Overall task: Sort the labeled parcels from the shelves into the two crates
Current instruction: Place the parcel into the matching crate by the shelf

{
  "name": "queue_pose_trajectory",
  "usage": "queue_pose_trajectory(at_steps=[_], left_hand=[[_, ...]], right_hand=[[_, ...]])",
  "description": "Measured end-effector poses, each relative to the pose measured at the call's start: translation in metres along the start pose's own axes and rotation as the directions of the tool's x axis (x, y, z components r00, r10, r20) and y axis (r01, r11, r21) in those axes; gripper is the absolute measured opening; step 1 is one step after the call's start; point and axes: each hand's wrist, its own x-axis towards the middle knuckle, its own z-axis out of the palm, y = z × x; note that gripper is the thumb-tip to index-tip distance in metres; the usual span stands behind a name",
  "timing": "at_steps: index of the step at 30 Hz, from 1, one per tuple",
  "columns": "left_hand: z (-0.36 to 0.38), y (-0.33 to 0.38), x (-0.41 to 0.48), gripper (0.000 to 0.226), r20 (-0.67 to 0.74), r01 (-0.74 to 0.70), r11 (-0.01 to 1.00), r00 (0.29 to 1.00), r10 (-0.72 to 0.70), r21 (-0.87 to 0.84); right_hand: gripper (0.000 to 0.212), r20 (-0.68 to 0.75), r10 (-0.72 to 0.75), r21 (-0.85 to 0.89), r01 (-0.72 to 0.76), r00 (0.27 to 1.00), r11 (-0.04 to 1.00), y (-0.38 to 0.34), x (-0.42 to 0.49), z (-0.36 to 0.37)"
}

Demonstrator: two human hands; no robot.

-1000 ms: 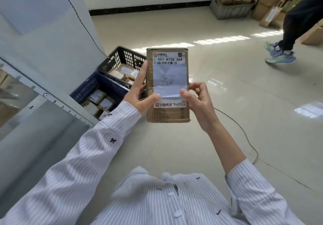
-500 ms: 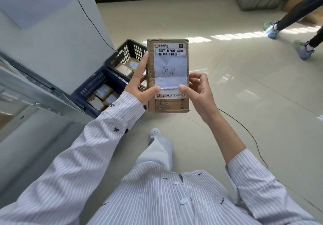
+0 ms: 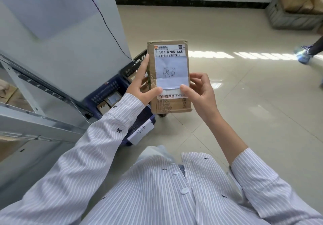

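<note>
Head view: both hands hold one brown cardboard parcel (image 3: pixel 171 105) upright in front of the chest, its labelled face turned toward the camera. The left hand (image 3: pixel 140 86) grips the parcel's left edge, with its thumb pressed on the front near the lower end of the white paper and its fingers reaching up along the side. The right hand (image 3: pixel 201 93) pinches the right edge, thumb on the front opposite the left thumb and fingers curled at the side and behind. Between and above the two thumbs sits a white slip (image 3: pixel 172 72) with handwritten characters. Above it is a printed shipping label reading 507 N705 A68 over a barcode.

Just beyond and below the left hand, on the floor, stands a blue crate (image 3: pixel 106 91) with small parcels (image 3: pixel 109 102) inside. A white paper tag (image 3: pixel 142 133) with handwriting hangs on its near wall under the left wrist. Behind the left hand's fingertips shows the rim of a black crate (image 3: pixel 135 65). Left of the left arm runs a grey metal shelf (image 3: pixel 36 91).

Far beyond the right hand, against the wall, a grey crate (image 3: pixel 286 19) holds brown packages. Another person's blue shoe (image 3: pixel 304 57) is on the tiled floor (image 3: pixel 244 102).
</note>
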Motion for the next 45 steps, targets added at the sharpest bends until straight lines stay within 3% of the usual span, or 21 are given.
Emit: queue_pose_trajectory(at_steps=[14,26,37,45], left_hand=[[-0.026,-0.015,0.044,0.082,-0.284,0.098,0.994,0.953,-0.107,-0.046],[-0.008,-0.001,0.102,0.078,-0.6,0.169,0.983,0.78,-0.175,-0.067],[-0.007,-0.015,0.135,0.076,-0.721,0.164,0.967,0.644,-0.256,-0.196],[-0.037,-0.055,0.15,0.073,-0.711,0.195,0.949,0.63,-0.314,-0.246]], right_hand=[[0.029,0.274,0.042,-0.025,-0.037,0.961,0.999,0.001,0.096,0.031],[0.033,0.539,0.007,-0.062,0.032,0.842,0.998,-0.017,0.207,0.025],[0.034,0.643,0.09,-0.123,-0.013,0.76,0.992,-0.006,0.262,0.05],[0.034,0.652,0.122,-0.147,-0.033,0.748,0.989,0.026,0.284,0.091]])
